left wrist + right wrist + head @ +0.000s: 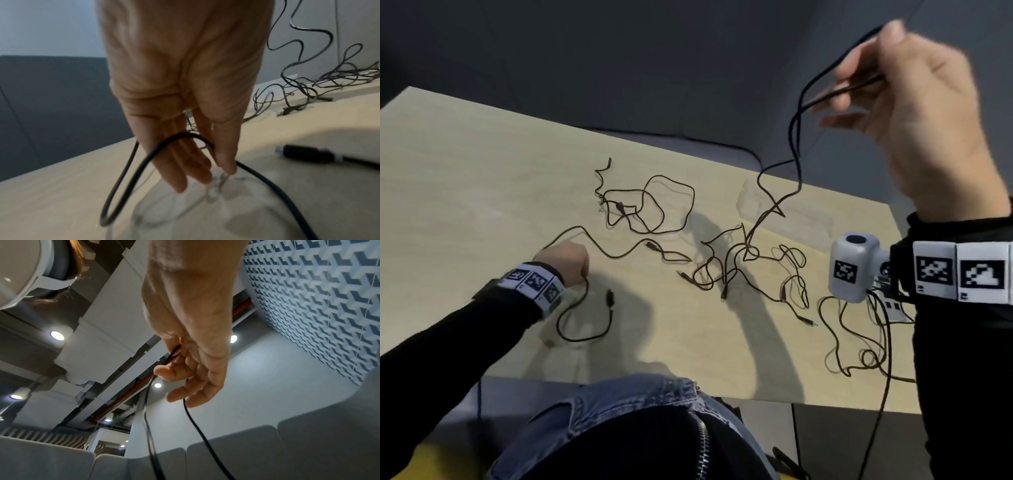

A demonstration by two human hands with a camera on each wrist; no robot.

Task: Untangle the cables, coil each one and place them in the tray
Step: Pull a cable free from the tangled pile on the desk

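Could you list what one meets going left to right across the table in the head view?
Left hand holding a cable → loose looped cable → tangled cable bundle → clear tray → right hand, raised, lifting a cable out of the bundle.

black cables (732,270): tangled, spread on table | one strand lifted | clear tray (822,229): far right

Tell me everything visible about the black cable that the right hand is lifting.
The black cable is thin, round and looks rubber-coated. The right hand holds it high above the table, pinching doubled strands. They hang down wavy into the tangled pile near the clear tray. Its ends cannot be told apart.
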